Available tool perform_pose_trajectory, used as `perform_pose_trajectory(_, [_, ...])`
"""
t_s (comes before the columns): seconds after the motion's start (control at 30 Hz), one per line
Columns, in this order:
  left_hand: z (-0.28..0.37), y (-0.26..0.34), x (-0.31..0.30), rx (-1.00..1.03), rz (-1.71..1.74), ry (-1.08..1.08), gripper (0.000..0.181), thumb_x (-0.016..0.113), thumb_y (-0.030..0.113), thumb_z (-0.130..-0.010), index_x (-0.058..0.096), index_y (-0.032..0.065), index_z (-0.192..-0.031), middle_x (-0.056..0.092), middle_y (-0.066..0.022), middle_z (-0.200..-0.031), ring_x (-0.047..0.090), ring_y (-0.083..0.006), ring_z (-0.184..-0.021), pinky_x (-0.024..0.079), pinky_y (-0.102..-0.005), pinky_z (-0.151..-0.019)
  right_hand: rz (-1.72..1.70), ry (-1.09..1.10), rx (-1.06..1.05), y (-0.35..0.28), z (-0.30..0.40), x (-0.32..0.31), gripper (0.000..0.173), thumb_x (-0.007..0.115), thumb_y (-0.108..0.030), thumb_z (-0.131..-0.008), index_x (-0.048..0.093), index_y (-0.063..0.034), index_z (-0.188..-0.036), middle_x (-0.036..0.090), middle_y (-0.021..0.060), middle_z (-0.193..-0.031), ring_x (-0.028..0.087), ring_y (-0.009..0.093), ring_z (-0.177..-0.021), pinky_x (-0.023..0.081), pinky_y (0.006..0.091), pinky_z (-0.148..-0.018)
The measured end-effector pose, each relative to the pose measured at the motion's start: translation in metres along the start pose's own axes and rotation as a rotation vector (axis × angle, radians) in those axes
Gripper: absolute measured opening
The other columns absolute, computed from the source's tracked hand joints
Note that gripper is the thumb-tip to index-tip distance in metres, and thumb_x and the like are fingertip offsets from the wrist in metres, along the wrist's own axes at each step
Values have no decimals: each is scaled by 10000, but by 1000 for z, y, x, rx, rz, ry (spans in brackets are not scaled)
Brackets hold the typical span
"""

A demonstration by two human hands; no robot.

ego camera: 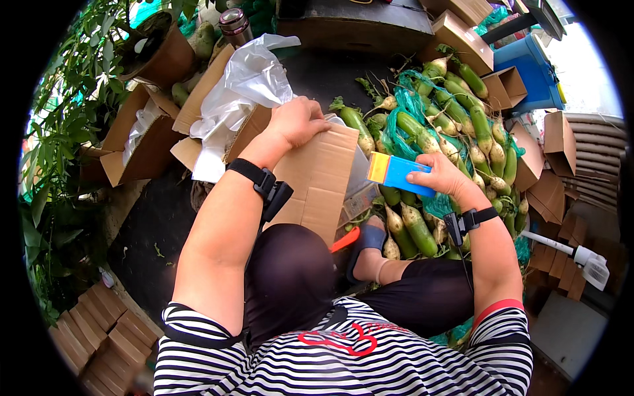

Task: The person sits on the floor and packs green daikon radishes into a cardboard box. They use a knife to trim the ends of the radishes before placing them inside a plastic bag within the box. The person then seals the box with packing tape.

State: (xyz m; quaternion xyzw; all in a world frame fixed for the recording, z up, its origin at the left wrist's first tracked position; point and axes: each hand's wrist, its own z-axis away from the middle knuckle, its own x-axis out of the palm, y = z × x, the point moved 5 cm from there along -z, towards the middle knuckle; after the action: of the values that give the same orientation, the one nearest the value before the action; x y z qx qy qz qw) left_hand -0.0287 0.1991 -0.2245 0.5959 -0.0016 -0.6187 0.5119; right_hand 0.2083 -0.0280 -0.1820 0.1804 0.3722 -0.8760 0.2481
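My left hand (298, 122) grips the top edge of a brown cardboard box flap (317, 183), its fingertips partly hidden behind the edge. Beside that hand, a clear plastic liner bag (252, 74) spills out of the box. My right hand (441, 177) holds a flat blue and yellow tool (402, 173), the yellow end pointing left towards the flap; its exact kind is unclear. Under and behind it lies a heap of green radishes (418, 230) with pale tips, partly tangled in green mesh netting (396, 131). A clear plastic container (359, 171) shows past the flap's right edge.
An orange-red handle (345, 239) lies by my slippered foot (371, 237). Another lined cardboard box (136, 143) stands left, below a potted plant (163, 49). Stacked flat cartons (106, 336) sit lower left. A blue bin (527, 69) and small boxes (559, 143) are at right.
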Motion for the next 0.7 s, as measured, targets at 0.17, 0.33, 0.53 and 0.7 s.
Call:
perform_pose_trajectory(0.17, [1, 2, 0, -7, 26, 7, 302, 706, 418, -791, 740, 138, -900, 672, -84, -1005, 620, -296, -1026, 420, -453, -928, 129, -19, 53, 17, -11, 6, 480, 724, -469, -732, 613, -1, -725, 594, 100, -667, 586, 193, -654, 490, 378, -644])
perform_pose_trajectory(0.33, [3, 1, 0, 29, 10, 68, 311, 702, 412, -800, 748, 119, -892, 662, -82, -965, 622, -286, -999, 419, -449, -891, 488, 5, 143, -54, -27, 30, 597, 638, -569, -702, 730, -2, -865, 697, 224, -877, 681, 357, -864, 540, 425, -788])
perform_pose_trajectory(0.53, [9, -3, -3, 21, 159, 66, 321, 737, 358, -791, 735, 97, -978, 636, -104, -1032, 601, -266, -1037, 436, -372, -938, 681, 105, 258, -107, -12, 62, 414, 595, -376, -793, 737, -36, -982, 718, 166, -1027, 691, 292, -993, 540, 400, -853])
perform_pose_trajectory(0.7, [51, -50, 20, -50, 785, 231, 540, 552, 397, -942, 474, 40, -1340, 461, -134, -1388, 444, -244, -1287, 327, -336, -1088, 654, 134, 237, -69, -33, 110, 495, 568, -221, -847, 543, -3, -1290, 719, 170, -1013, 702, 261, -965, 540, 406, -804])
